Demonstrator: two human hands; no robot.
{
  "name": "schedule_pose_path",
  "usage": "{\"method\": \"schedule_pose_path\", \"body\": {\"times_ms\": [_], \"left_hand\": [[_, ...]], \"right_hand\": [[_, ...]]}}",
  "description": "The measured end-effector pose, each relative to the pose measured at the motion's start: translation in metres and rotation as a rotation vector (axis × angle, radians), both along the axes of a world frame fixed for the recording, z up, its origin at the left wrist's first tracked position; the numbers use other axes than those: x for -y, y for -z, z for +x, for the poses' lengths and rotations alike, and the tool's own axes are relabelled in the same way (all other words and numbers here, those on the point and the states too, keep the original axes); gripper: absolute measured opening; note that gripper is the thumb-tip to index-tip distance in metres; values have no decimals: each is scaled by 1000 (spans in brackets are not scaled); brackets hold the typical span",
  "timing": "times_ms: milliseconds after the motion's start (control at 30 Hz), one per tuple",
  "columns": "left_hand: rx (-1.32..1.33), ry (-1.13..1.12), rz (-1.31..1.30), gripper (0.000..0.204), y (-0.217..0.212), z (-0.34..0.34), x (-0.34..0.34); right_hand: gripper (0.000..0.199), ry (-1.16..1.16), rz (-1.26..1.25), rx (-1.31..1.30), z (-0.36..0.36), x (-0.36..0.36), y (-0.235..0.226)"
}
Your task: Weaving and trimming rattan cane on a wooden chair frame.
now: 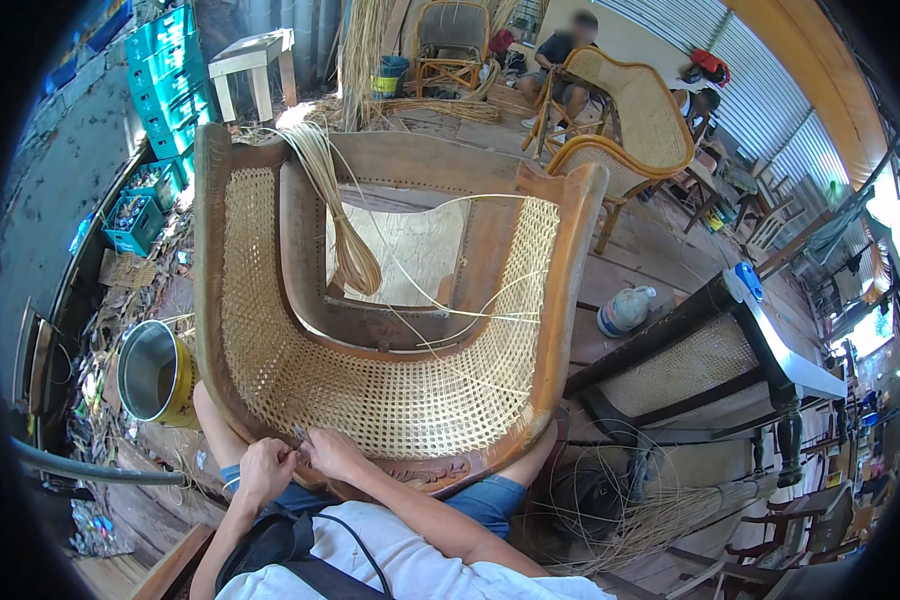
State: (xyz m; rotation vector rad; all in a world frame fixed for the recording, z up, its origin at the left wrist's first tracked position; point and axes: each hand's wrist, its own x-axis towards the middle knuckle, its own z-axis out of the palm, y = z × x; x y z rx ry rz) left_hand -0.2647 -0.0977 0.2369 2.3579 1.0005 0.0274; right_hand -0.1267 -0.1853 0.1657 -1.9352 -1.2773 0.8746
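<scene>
A curved wooden chair frame [582,290] with woven cane webbing [390,395] rests across my lap. At its lower left rim, my left hand [266,470] and my right hand [334,453] meet, both with fingers pinched closed. A small greyish thing shows by the right fingertips, too small to name; what the left fingers hold is hidden. Loose cane strands [410,280] trail from the weave on the right side of the frame. Over the frame's far rail hangs a bundle of cane strips [345,235], its lower end inside the opening.
A yellow metal bucket [178,385] stands at my left, with teal crates [170,90] stacked beyond. To the right are a dark chair with a cane panel [690,370], a plastic jug [625,312] and loose cane [660,520]. Farther back, a person [565,65] sits by a rattan chair [630,90].
</scene>
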Motion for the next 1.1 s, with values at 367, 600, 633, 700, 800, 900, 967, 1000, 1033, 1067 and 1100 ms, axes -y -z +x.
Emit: {"method": "schedule_pose_path", "body": {"times_ms": [367, 600, 633, 700, 800, 900, 967, 1000, 1033, 1067, 1100], "left_hand": [[68, 23, 4, 18, 3, 10, -3], [-2, -4, 42, 21, 6, -21, -6], [49, 75, 30, 21, 15, -16, -9], [87, 156, 13, 22, 12, 18, 1], [53, 108, -30, 20, 7, 4, -2], [32, 61, 7, 18, 13, -7, -5], [98, 44, 12, 15, 13, -6, -7], [96, 67, 5, 15, 13, -3, -7], [102, 54, 6, 16, 12, 0, -7], [109, 39, 8, 16, 11, 2, -8], [108, 48, 6, 16, 10, 4, -7]], "right_hand": [[27, 54, 33, -7, 11, 8, -7], [30, -48, 10, 51, -7, -6, -7], [31, -76, -53, 53, -9, -7, -5], [30, -37, -136, 21, 26, 14, -18], [28, 12, -94, 40, 8, 8, -12], [28, -5, -60, 56, 5, -1, -19], [27, 10, -66, 28, 5, 1, -18], [28, 10, -56, 15, 7, 2, -15], [28, 8, -45, 3, 8, 3, -14], [28, 29, -50, 0, 9, 5, -13], [27, 17, -46, -2, 11, 6, -13]]}}
